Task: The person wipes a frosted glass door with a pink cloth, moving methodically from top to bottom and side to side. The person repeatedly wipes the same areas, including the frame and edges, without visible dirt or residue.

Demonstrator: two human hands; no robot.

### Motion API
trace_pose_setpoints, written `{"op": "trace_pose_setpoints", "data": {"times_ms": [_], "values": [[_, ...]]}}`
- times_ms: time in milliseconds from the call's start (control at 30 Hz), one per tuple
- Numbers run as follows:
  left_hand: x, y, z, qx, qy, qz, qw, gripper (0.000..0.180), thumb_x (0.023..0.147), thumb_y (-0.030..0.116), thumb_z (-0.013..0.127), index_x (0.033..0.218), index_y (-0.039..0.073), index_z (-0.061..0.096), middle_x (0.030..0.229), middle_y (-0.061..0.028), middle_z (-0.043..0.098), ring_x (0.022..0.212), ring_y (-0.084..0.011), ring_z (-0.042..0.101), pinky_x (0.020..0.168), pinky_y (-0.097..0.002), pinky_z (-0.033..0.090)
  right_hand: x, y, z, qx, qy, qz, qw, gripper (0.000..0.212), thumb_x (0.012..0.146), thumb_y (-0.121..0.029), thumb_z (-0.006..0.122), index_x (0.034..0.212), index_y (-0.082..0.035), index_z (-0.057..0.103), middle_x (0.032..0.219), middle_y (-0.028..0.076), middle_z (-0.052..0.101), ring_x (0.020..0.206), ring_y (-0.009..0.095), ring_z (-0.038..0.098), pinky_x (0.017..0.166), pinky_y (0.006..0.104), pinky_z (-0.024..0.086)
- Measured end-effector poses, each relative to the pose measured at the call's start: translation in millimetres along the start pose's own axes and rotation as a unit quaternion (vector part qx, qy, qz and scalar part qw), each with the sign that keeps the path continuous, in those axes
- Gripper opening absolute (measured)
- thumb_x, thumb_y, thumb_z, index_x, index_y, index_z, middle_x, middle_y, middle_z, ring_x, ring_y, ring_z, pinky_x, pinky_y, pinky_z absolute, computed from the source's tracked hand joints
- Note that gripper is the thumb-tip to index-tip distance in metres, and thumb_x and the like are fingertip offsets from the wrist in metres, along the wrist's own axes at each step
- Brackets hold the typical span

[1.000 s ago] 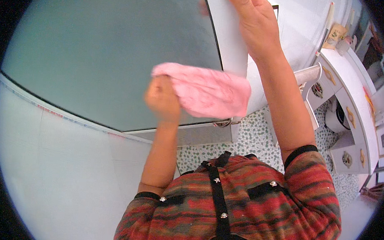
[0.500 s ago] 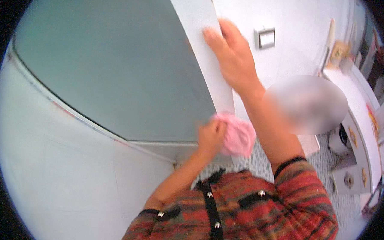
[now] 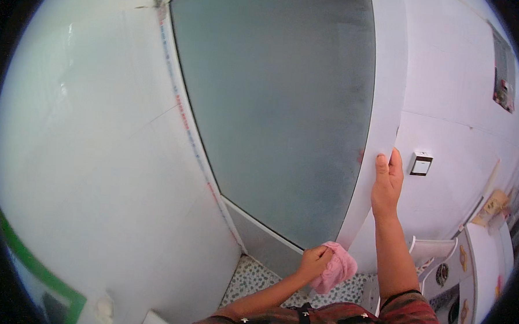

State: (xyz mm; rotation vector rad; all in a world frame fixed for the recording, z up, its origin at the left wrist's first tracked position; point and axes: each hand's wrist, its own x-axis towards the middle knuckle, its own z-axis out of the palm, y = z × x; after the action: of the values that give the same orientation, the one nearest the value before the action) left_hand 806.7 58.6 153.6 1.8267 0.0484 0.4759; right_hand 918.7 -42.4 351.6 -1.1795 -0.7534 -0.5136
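Observation:
A pink cloth [image 3: 337,272] hangs bunched from my left hand [image 3: 314,264], whose fingers are closed on it near the bottom of a door. The door has a frosted grey glass panel [image 3: 273,105] in a white frame [image 3: 387,81]. My right hand [image 3: 387,188] is raised at the frame's right edge. Its thumb lies on the front side, and the other fingers go round the edge, partly hidden.
A light switch [image 3: 421,164] is on the white wall right of the door. White furniture with gold handles [image 3: 462,258] stands at the lower right, beside a white chair [image 3: 435,248]. Left is a pale wall [image 3: 99,126]; the floor [image 3: 254,277] is speckled.
The view has swung up, showing more of the door and the left wall. My right hand, earlier blurred with thumb and fingers apart, now grips the edge. The left hand still holds the cloth.

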Motion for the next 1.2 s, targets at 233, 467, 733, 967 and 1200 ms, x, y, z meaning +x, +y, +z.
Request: {"op": "trace_pose_setpoints", "data": {"times_ms": [233,467,733,967,1200], "values": [[-22,20,-18,0.024,0.092,-0.069,0.993,0.02,0.082,0.015,0.052,0.071,-0.001,0.057,0.053,-0.003,0.048,0.052,-0.0051,0.043,0.046,-0.0254,0.037,-7,-5,-12,0.032,0.004,0.041,0.999,0.027,0.088,-0.017,0.051,0.109,-0.001,0.047,0.089,0.0,0.048,0.079,0.007,0.043,0.073,0.0207,0.037],[-59,91,-16,-0.042,0.275,-0.019,0.96,0.018,0.076,0.011,0.056,0.062,0.001,0.058,0.061,0.0012,0.055,0.054,-0.008,0.048,0.046,-0.0241,0.039,-30,1,-39,0.152,-0.252,0.071,0.953,0.063,0.079,-0.017,0.06,0.13,0.001,0.027,0.12,0.016,0.043,0.111,0.021,0.042,0.095,0.0332,0.032],[-97,139,19,-0.193,0.414,0.026,0.889,0.018,0.074,0.004,0.056,0.057,0.002,0.055,0.061,-0.0014,0.056,0.052,-0.01,0.051,0.045,-0.0241,0.039,-29,-12,-90,0.153,-0.463,-0.118,0.865,0.057,0.073,-0.023,0.066,0.121,-0.003,0.042,0.114,0.014,0.049,0.109,0.03,0.045,0.093,0.0376,0.034],[-90,188,62,0.139,0.347,0.102,0.922,0.015,0.073,0.004,0.055,0.059,-0.003,0.055,0.052,-0.0073,0.053,0.047,-0.0107,0.05,0.043,-0.0248,0.038,-64,8,-88,0.411,-0.722,0.173,0.529,0.059,0.08,-0.028,0.061,0.126,-0.002,0.034,0.115,0.013,0.048,0.107,0.021,0.045,0.092,0.0329,0.036],[-65,203,65,0.26,0.279,-0.114,0.918,0.012,0.077,0.009,0.058,0.072,-0.002,0.059,0.057,-0.0073,0.056,0.056,-0.0078,0.05,0.05,-0.0232,0.042,-123,48,-77,0.486,-0.639,0.261,0.537,0.068,0.079,-0.028,0.063,0.13,-0.001,0.028,0.12,0.01,0.044,0.111,0.018,0.041,0.096,0.0321,0.032]]}}
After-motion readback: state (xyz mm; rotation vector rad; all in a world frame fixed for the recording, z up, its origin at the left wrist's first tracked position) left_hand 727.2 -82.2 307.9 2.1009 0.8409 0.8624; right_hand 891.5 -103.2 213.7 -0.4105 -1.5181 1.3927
